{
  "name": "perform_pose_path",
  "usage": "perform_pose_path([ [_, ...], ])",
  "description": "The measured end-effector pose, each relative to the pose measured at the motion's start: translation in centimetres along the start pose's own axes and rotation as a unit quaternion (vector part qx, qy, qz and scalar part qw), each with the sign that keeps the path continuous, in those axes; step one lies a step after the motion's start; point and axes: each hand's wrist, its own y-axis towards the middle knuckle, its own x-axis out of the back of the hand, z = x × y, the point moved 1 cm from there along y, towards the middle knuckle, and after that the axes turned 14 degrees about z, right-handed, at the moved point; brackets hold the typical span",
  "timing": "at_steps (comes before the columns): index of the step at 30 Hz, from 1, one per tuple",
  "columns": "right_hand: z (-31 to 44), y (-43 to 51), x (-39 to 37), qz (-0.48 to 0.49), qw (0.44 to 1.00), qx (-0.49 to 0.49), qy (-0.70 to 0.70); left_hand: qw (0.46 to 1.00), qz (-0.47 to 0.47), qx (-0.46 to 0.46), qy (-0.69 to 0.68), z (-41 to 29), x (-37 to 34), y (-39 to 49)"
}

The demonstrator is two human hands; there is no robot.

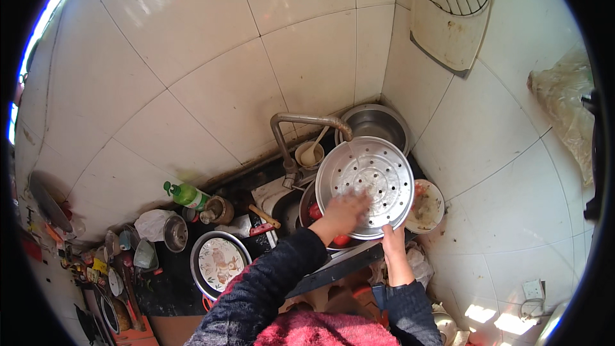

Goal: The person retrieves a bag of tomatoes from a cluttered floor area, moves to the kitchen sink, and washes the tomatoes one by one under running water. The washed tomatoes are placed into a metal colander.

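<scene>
A round aluminium steamer tray [379, 168] with holes is tilted under the metal faucet [307, 118], and a thin stream of water falls onto it. My right hand [395, 250] grips the tray's near rim. My left hand [343, 214], blurred, is over the tray's inner face with its fingers apart and nothing held; whether it touches the metal is hard to tell. Beneath the tray, a basin [303, 202] in the sink [283, 209] holds round red things [342, 240], mostly hidden.
A steel basin [375, 122] stands in the corner behind the tray. To the right is a soiled plate [432, 202]. A bowl [307, 163] with a spoon sits beside the faucet. Leftward are a wooden-handled tool [264, 216], a patterned plate [221, 262] in a pan, and a green bottle [190, 195].
</scene>
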Motion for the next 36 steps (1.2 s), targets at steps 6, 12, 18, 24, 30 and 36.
perform_pose_path([
  [6,0.9,0.1,-0.6,0.015,0.998,-0.022,0.061,0.993,0.033,0.056,0.098,1.6,0.3,-0.6],
  [12,1.0,2.0,-1.4,0.001,0.997,-0.052,0.059,0.946,-0.250,0.083,-0.188,5.2,3.8,-0.6],
  [18,-0.5,2.8,-0.4,-0.014,1.000,-0.007,0.015,0.837,-0.385,0.168,-0.352,12.3,1.6,-4.1],
  [24,-1.1,4.1,-1.4,0.000,0.998,-0.061,0.019,0.858,-0.292,0.204,-0.370,16.0,-5.0,-4.1],
  [30,-0.2,4.7,-1.8,0.037,0.964,-0.220,0.144,0.864,-0.240,0.151,-0.416,15.9,-6.1,-3.7],
  [36,0.6,4.7,-1.6,0.054,0.963,-0.251,0.076,0.906,-0.278,-0.011,-0.318,16.1,-4.7,-5.0],
])
